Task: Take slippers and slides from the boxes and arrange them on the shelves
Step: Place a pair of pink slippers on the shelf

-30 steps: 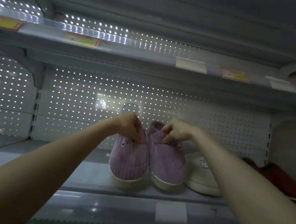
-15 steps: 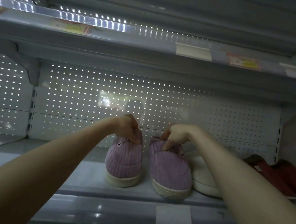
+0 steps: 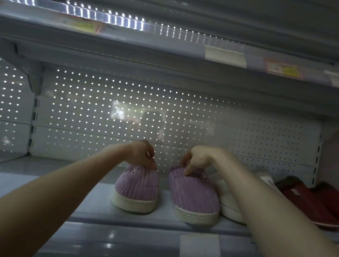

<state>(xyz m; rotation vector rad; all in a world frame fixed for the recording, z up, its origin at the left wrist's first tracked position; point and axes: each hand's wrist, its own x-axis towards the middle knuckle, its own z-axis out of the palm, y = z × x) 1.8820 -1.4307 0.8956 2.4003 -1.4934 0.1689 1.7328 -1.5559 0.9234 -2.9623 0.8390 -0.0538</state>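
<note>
Gap has opened between the purple slippers (image 3: pixel 137 185)

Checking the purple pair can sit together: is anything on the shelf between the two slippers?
Nothing visible. Bare shelf separates the left purple slipper from the right purple slipper. The white slipper lies close beside only the right one's outer side.

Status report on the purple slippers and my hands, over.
Left hand grips left purple slipper, right hand pinches right purple slipper, both at the opening. Both sit on shelf. White slipper crowds the right one; contact unclear.
</note>
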